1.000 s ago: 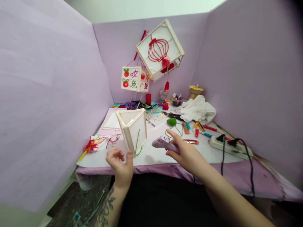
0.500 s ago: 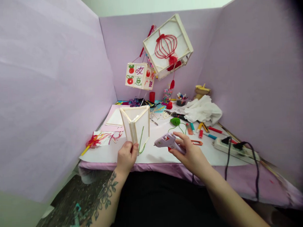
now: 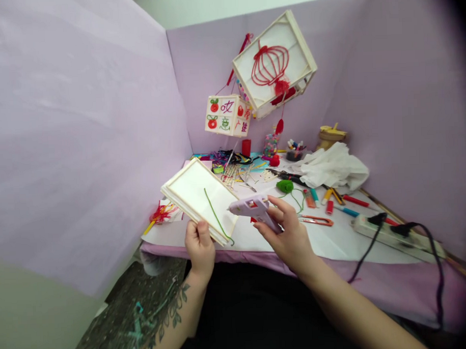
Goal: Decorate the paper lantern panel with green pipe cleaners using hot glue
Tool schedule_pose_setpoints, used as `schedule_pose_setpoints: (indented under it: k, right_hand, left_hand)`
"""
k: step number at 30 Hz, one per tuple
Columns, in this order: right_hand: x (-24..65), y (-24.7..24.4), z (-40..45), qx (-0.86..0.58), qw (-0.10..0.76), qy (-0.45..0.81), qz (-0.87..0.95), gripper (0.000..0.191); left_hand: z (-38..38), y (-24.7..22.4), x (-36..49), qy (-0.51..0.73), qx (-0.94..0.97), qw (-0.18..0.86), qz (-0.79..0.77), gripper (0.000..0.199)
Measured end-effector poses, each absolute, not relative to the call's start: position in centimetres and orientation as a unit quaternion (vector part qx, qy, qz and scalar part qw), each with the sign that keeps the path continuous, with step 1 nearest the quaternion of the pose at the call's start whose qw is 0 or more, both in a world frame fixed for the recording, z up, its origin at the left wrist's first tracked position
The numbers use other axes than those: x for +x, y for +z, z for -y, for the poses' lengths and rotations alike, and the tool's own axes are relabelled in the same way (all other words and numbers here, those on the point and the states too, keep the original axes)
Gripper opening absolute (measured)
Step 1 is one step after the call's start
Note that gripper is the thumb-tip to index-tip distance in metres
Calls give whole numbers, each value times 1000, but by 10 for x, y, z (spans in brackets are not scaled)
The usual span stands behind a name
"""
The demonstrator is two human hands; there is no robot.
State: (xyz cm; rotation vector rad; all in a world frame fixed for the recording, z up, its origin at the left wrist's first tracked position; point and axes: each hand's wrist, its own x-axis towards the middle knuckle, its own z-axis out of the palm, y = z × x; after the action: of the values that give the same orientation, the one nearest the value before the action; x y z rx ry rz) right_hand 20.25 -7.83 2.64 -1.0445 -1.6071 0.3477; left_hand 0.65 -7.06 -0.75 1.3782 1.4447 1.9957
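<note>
My left hand [image 3: 200, 247] is closed on the lower edge of a white-panelled lantern frame [image 3: 189, 188] with pale wooden stick borders. The frame is tilted, one flat panel facing me. A thin green yarn strand [image 3: 216, 214] runs down that panel, its lower end curling past the edge. In my right hand [image 3: 290, 233] is a light purple glue gun [image 3: 253, 207], its nozzle pointing left at the right side of the panel. Whether the nozzle touches the panel I cannot tell.
Two finished lanterns, a small one [image 3: 227, 116] and a larger one [image 3: 275, 63], hang at the back. A green yarn ball [image 3: 285, 186], an orange cutter [image 3: 316, 220], markers, white cloth [image 3: 334, 166] and a power strip [image 3: 398, 237] with black cords lie to the right.
The lantern frame has turned and tilted from upright, so a broad panel with the green strand now faces me. The glue gun is now closer to it. The head view has shifted left.
</note>
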Motion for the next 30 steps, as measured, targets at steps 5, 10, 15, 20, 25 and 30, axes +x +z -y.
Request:
schedule_pose_setpoints:
  k: [5, 10, 15, 20, 25, 30]
  right_hand:
    - [193, 25, 83, -452, 559, 151, 678, 54]
    - [190, 23, 91, -457, 555, 176, 673, 53]
    - [189, 22, 88, -469, 555, 167, 666, 54]
    - [182, 17, 80, -464, 565, 157, 664, 54]
    - [180, 17, 79, -472, 568, 159, 656, 53]
    - [180, 19, 78, -466, 568, 165, 657, 53]
  left_hand:
    - [73, -21, 9, 741, 423, 239, -464, 34]
    - [76, -22, 11, 752, 415, 250, -446, 35]
    - [78, -22, 12, 751, 411, 265, -443, 35]
    - [79, -25, 12, 748, 421, 252, -447, 35]
    - [80, -25, 12, 745, 428, 245, -449, 35]
    - [80, -23, 13, 745, 434, 235, -448, 37]
